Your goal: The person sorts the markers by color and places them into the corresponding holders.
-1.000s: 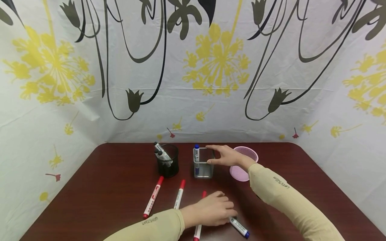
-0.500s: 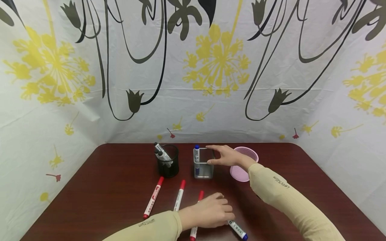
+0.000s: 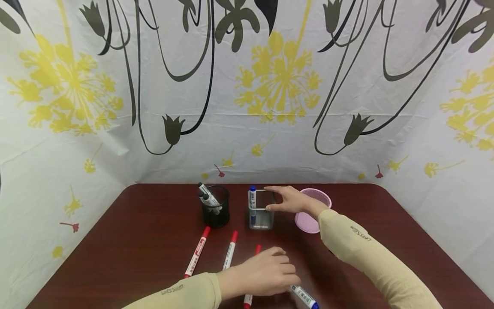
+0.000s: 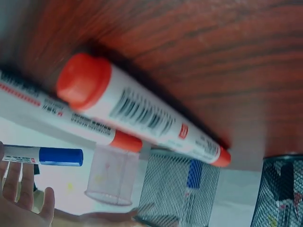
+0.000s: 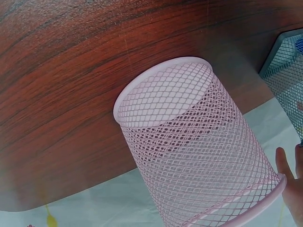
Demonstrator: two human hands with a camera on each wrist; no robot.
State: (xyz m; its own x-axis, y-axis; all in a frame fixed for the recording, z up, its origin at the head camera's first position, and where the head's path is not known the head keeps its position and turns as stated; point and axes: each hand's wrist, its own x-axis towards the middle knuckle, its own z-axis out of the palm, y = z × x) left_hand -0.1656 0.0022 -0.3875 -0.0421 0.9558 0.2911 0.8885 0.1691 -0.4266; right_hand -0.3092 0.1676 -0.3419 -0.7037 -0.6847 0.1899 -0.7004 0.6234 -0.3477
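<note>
My left hand (image 3: pixel 266 272) pinches a white whiteboard marker with a blue cap (image 3: pixel 303 296) low over the table's front. In the left wrist view, that marker's blue end (image 4: pixel 60 156) sticks out past the fingers. My right hand (image 3: pixel 290 199) holds the rim of a square grey mesh pen holder (image 3: pixel 264 221), thumb on the near side and fingers on the far side. Another blue marker (image 3: pixel 252 198) stands upright inside that holder. A red marker (image 3: pixel 248 299) lies partly hidden beneath my left hand and wrist.
Two more red markers (image 3: pixel 197 257) (image 3: pixel 229 253) lie left of my left hand. Behind them stands a round black mesh holder (image 3: pixel 216 216) with several black markers. A pink mesh holder (image 3: pixel 307 222) is under my right wrist. Patterned cloth (image 3: pixel 247 141) hangs behind the table.
My left hand has shifted slightly left and toward me, with the blue marker at its fingertips. The red marker beneath has moved a little left. My right hand keeps its place on the pen holder.
</note>
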